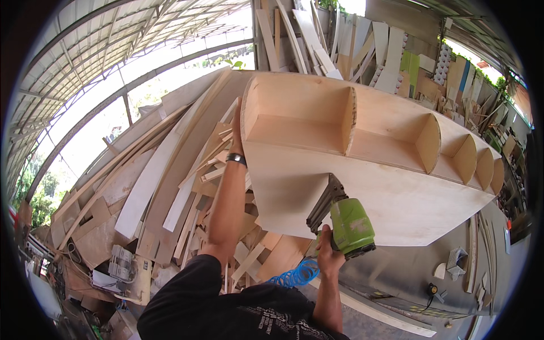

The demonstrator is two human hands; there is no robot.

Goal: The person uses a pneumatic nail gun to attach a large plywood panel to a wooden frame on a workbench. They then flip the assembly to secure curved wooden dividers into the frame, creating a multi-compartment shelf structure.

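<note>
A pale plywood shelf unit (362,195) stands before me, with several compartments split by curved dividers (429,143) along its upper side. At its left end my left hand (237,133) grips the outer edge; most of the fingers are hidden or seen edge-on. My right hand (328,255) is closed round the handle of a green and black nail gun (352,225). The gun's dark nose points up and lies over the broad plywood face; whether it touches is unclear. A coiled blue air hose (294,275) runs below the gun, next to my right hand.
Wood offcuts and long boards (170,164) are heaped at the left. More boards (391,56) lean at the back. The unit rests on a grey worktable (396,272) with a small yellow and black tool (432,289) and wood strips at its right.
</note>
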